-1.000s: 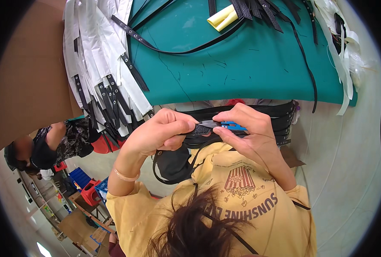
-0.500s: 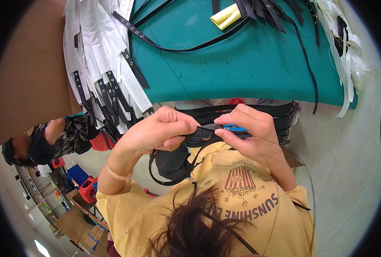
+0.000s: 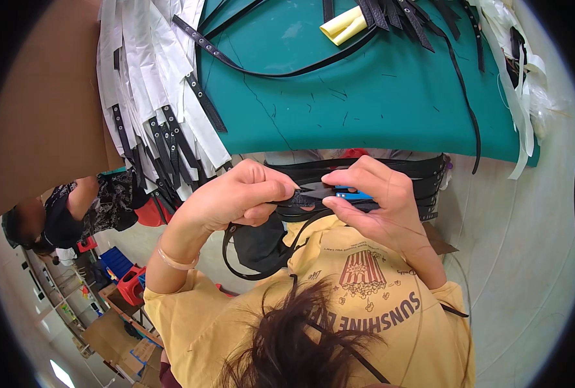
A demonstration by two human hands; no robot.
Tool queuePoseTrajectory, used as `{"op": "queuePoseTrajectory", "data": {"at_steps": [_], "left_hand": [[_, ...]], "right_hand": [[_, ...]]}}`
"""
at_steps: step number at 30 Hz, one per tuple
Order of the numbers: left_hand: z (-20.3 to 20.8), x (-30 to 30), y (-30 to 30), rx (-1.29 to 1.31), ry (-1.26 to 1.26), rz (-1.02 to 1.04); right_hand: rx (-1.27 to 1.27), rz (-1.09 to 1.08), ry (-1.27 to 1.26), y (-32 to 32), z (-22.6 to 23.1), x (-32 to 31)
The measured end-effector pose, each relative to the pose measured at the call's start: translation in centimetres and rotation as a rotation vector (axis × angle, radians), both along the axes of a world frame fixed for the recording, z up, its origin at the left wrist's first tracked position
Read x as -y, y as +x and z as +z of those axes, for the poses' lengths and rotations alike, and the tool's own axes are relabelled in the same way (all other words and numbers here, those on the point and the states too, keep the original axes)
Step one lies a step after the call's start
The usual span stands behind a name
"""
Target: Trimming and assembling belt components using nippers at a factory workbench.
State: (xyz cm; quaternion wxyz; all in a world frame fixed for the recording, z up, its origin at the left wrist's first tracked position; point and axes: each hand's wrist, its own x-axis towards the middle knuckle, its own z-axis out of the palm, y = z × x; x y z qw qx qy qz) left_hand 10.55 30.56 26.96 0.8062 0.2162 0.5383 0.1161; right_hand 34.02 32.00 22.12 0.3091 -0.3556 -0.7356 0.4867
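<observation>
Green table (image 3: 378,97) is carrying loose black straps (image 3: 281,64) and white strips (image 3: 151,84), its near edge sitting just above the hands. Left hand (image 3: 236,197) is pinching a black strap (image 3: 303,199) shut-fisted, right hand (image 3: 371,200) is gripping blue-handled snips (image 3: 342,193) at it. Blades are working beside the left fingertips (nick risk, or a crooked cut); little free room between chest and table edge.

We see the left hand (image 3: 236,197) pinching a black strap (image 3: 300,199) while the right hand (image 3: 375,197) holds blue-handled snips (image 3: 349,193) against it, just below the green worktop (image 3: 365,97) strewn with more straps (image 3: 203,103).
</observation>
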Motion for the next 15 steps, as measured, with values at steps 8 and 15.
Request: {"op": "queuePoseTrajectory", "data": {"at_steps": [8,15], "left_hand": [[-0.01,-0.11,0.21,0.004,-0.020,-0.006],[0.00,-0.17,0.18,-0.003,-0.022,-0.036]], "right_hand": [[-0.021,0.004,0.007,-0.41,-0.16,0.03],[-0.065,0.023,0.019,-0.41,-0.52,-0.04]]}}
